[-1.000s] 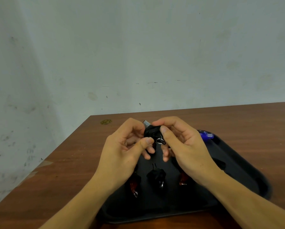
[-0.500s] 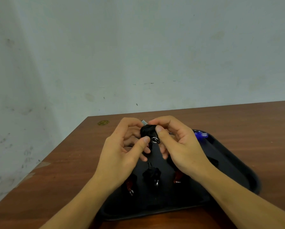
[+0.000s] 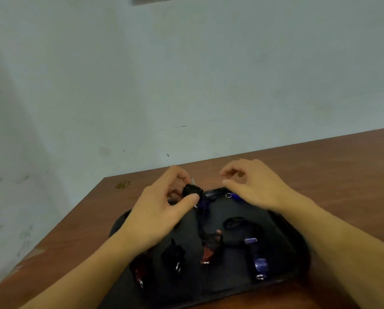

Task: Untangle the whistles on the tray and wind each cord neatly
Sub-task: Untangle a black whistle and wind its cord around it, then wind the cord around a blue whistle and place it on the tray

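Observation:
My left hand (image 3: 164,208) pinches a black whistle (image 3: 192,191) wrapped in its black cord, above the far left of the black tray (image 3: 293,244). Apart from it, my right hand (image 3: 251,186) hovers over the tray's far edge with fingers spread and nothing in them. On the tray lie a red whistle (image 3: 139,272), a black wound whistle (image 3: 174,256), another red whistle (image 3: 209,249) and a blue whistle (image 3: 256,258). Another blue whistle (image 3: 233,196) with a metal ring lies at the far edge, partly under my right hand. A loose black cord (image 3: 234,223) curls mid-tray.
The tray rests on a brown wooden table (image 3: 342,175) against a pale wall. A small gold mark (image 3: 122,185) sits near the table's far left corner. Table edges run close on the left.
My right hand let go of the black whistle and moved right, opening. My left hand keeps the whistle. The camera view shifted, showing more of the tray.

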`<state>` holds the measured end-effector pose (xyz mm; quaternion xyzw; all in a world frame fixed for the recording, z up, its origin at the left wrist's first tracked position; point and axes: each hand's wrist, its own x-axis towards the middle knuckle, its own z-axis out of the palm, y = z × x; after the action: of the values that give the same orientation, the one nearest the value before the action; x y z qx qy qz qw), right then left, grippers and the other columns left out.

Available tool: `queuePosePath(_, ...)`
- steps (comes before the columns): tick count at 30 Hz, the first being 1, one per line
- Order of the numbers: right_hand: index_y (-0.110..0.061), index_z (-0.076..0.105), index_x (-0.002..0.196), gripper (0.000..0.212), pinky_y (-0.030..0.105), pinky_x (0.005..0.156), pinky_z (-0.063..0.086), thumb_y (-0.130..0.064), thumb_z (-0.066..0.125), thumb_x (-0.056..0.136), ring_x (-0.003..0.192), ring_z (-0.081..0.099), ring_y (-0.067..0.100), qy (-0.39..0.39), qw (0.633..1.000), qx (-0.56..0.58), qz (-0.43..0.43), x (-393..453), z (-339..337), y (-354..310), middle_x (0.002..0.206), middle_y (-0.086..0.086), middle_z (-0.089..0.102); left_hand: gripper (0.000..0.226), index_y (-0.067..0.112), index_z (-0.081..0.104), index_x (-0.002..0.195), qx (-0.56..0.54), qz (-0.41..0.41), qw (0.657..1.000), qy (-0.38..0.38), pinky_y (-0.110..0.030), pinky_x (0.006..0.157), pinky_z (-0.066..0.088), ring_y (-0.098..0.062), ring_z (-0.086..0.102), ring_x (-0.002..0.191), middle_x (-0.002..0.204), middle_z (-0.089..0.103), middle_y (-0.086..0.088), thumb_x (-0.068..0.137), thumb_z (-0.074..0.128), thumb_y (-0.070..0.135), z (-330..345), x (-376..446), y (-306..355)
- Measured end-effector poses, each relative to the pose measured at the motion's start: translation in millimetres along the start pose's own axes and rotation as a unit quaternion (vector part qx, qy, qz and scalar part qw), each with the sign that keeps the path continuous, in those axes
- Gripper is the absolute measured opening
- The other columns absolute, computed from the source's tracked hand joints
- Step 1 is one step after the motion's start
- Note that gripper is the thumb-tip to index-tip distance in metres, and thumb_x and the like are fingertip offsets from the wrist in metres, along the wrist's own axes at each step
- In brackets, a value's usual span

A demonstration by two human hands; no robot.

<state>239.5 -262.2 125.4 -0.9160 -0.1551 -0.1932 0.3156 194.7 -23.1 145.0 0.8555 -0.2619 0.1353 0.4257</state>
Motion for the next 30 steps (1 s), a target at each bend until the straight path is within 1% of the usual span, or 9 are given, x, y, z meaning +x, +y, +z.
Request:
queuePosePath(3,-0.038,0.060,0.124,0.032,0.034,0.103,0.036,-0.042,0.063,0.093,0.119,0.033,0.012,-0.043,0.997,-0.063,0.019,-14.0,1.3,31.9,0.126,-0.016,0.058,0.027,0.037,0.052,0.110,0.092,0.005,0.995,-0.039,-0.020,0.075,0.050,-0.001,0.062,0.076,0.088,0.067,0.013,0.090,0.069,0.032,17.8,14.7,8.3)
queuePosePath(5,-0.042,0.057,0.129,0.038,0.039,0.108,0.035,-0.046,0.064,0.092,0.120,0.030,0.012,-0.079,0.995,-0.056,0.026,-18.4,3.4,41.4,0.133,-0.017,0.054,0.032,0.040,0.050,0.117,0.145,0.013,0.988,-0.055,-0.027,0.086,0.050,-0.002,0.063,0.089,0.093,0.067,0.013,0.089,0.067,0.037,27.5,29.2,13.2)
queuePosePath(10,-0.039,0.062,0.122,0.029,0.041,0.108,0.038,-0.030,0.063,0.095,0.122,0.039,0.018,-0.078,0.996,-0.029,0.033,-14.2,5.9,55.1,0.131,-0.012,0.056,0.029,0.038,0.057,0.117,0.289,0.015,0.955,-0.070,-0.044,0.108,0.030,-0.005,0.059,0.098,0.094,0.063,0.017,0.089,0.062,0.046,53.8,59.9,20.9)
queuePosePath(13,-0.036,0.065,0.117,0.029,0.041,0.098,0.048,-0.019,0.058,0.094,0.118,0.052,0.020,-0.050,0.997,-0.045,0.033,-11.5,7.1,56.5,0.124,-0.009,0.061,0.031,0.037,0.056,0.117,0.352,0.016,0.928,-0.117,-0.049,0.111,0.020,-0.008,0.059,0.100,0.096,0.066,0.016,0.089,0.058,0.049,67.8,72.1,19.5)
queuePosePath(17,-0.034,0.066,0.115,0.027,0.039,0.092,0.051,-0.020,0.058,0.094,0.110,0.060,0.019,-0.022,0.997,-0.065,0.043,-12.6,5.3,55.6,0.120,-0.009,0.064,0.031,0.034,0.057,0.115,0.386,0.002,0.914,-0.124,-0.053,0.112,0.017,-0.013,0.059,0.102,0.093,0.063,0.015,0.088,0.057,0.049,78.3,79.4,12.9)
queuePosePath(21,-0.033,0.067,0.112,0.021,0.022,0.076,0.047,-0.021,0.059,0.097,0.092,0.063,0.004,0.093,0.989,0.076,0.090,-11.9,-1.6,54.9,0.104,-0.014,0.067,0.032,0.033,0.058,0.115,0.396,-0.007,0.910,-0.122,-0.055,0.112,0.015,-0.015,0.060,0.104,0.095,0.063,0.013,0.088,0.056,0.051,85.0,82.2,6.1)
queuePosePath(24,-0.031,0.067,0.114,0.021,0.015,0.070,0.043,-0.020,0.060,0.098,0.095,0.061,-0.004,0.163,0.961,0.183,0.130,-10.9,-4.0,60.7,0.105,-0.018,0.066,0.034,0.030,0.059,0.115,0.405,-0.013,0.906,-0.125,-0.055,0.111,0.014,-0.016,0.060,0.105,0.097,0.065,0.010,0.089,0.055,0.053,92.2,82.0,0.6)
queuePosePath(27,-0.027,0.069,0.112,0.019,0.028,0.081,0.056,-0.018,0.062,0.097,0.101,0.064,0.005,0.194,0.935,0.261,0.142,-10.9,-5.3,64.3,0.103,-0.019,0.065,0.035,0.029,0.060,0.114,0.405,-0.017,0.905,-0.126,-0.054,0.109,0.015,-0.018,0.061,0.103,0.099,0.068,0.008,0.090,0.053,0.054,99.1,82.1,-3.1)
queuePosePath(30,-0.025,0.070,0.110,0.018,0.042,0.087,0.059,-0.016,0.063,0.096,0.101,0.065,0.009,0.210,0.919,0.300,0.146,-10.6,-7.3,62.1,0.102,-0.016,0.066,0.036,0.027,0.061,0.109,0.419,-0.001,0.900,-0.119,-0.049,0.102,0.019,-0.018,0.061,0.098,0.092,0.069,0.006,0.090,0.051,0.056,103.1,82.2,-4.9)
